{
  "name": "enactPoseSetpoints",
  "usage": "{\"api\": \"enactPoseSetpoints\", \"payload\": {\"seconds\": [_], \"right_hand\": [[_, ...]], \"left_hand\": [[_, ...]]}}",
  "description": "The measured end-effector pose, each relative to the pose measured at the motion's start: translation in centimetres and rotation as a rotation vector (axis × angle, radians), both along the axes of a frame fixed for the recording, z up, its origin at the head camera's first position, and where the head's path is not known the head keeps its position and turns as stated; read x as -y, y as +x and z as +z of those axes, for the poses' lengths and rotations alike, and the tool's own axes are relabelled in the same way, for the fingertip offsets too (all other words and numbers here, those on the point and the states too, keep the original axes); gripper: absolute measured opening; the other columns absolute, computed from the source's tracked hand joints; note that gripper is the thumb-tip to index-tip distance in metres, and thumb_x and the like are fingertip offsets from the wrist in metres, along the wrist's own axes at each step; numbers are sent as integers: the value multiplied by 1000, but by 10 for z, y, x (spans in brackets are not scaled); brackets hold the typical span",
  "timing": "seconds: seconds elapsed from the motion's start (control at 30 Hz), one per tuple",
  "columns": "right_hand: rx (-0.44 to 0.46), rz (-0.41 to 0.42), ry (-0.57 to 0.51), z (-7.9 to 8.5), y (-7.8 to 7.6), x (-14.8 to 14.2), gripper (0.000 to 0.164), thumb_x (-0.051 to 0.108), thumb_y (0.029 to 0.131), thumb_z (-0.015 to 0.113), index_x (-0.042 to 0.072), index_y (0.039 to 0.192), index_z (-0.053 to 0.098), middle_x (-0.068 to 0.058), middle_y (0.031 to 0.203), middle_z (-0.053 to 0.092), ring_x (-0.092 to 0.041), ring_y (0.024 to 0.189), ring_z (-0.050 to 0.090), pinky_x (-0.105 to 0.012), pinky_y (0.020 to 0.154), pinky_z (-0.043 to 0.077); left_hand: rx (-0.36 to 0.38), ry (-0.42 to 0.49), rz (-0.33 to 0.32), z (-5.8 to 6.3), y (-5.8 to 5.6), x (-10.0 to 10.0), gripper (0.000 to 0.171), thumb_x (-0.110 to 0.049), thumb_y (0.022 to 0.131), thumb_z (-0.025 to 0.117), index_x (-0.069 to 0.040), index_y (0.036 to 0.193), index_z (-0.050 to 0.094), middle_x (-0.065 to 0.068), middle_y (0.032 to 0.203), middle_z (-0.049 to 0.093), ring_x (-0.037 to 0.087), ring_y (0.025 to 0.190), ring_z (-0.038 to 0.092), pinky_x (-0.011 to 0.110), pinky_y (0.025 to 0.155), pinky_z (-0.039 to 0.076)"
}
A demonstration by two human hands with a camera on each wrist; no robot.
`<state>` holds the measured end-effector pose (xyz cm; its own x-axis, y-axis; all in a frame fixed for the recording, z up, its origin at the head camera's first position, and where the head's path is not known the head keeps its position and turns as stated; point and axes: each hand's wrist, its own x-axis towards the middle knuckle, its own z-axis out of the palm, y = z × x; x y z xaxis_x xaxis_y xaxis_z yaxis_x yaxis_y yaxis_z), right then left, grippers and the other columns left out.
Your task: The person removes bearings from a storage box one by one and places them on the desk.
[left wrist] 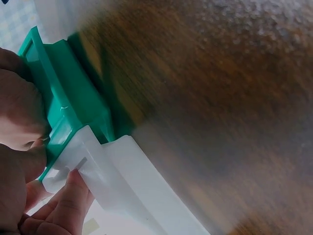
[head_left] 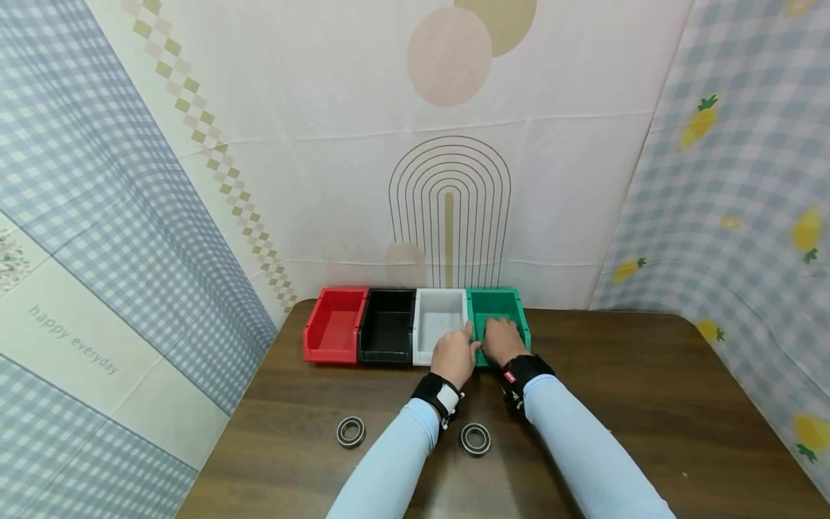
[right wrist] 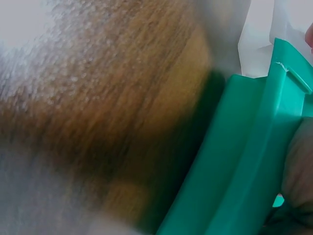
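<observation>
A green bin point(head_left: 496, 299) stands at the right end of a row, side by side with a white bin point(head_left: 441, 306). My left hand point(head_left: 455, 357) is at their adjoining walls; its fingers point(left wrist: 72, 200) reach into the white bin while the thumb lies on the green side, pinching the walls between. Inside the green bin is my right hand point(head_left: 502, 340), close to the left thumb. Its fingertips are hidden, so whether they hold anything is unclear. The green bin's outer wall point(right wrist: 230, 161) fills much of the right wrist view.
A black bin point(head_left: 387, 324) and a red bin point(head_left: 337, 324) continue the row leftward. Two ring-shaped metal bearings lie on the wooden table point(head_left: 279, 461): a left bearing point(head_left: 341, 435) and a right bearing point(head_left: 464, 440) between the forearms. Patterned cloth point(head_left: 324, 194) hangs behind.
</observation>
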<state>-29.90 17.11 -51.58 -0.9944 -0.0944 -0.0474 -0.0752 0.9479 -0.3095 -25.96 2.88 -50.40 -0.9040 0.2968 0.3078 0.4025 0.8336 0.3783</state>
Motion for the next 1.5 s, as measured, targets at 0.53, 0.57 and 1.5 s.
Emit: {"api": "enactPoseSetpoints", "payload": {"seconds": [0.53, 0.57, 1.5], "right_hand": [[-45, -20, -54, -5, 2, 0, 58, 12, 101, 68, -12, 151, 49, -39, 150, 53, -55, 143, 47, -65, 123, 38], [-60, -16, -57, -5, 4, -1, 60, 12, 101, 68, -12, 152, 48, -39, 151, 51, -56, 143, 46, -64, 123, 38], [-230, 122, -49, 27, 185, -16, 44, 11, 102, 70, -2, 143, 61, -22, 128, 63, -39, 119, 63, -49, 95, 60]], "left_hand": [[17, -42, 11, 0, -1, -1, 48, -25, 105, 70, -3, 147, 63, 14, 112, 83, 27, 91, 81, 39, 78, 66], [23, -53, 12, 0, -1, -1, 48, -25, 105, 69, -3, 147, 63, 14, 112, 83, 27, 90, 80, 38, 78, 66], [7, -74, 27, -2, -1, -3, 48, -28, 107, 67, -4, 148, 63, 13, 113, 83, 25, 87, 80, 36, 74, 65]]}}
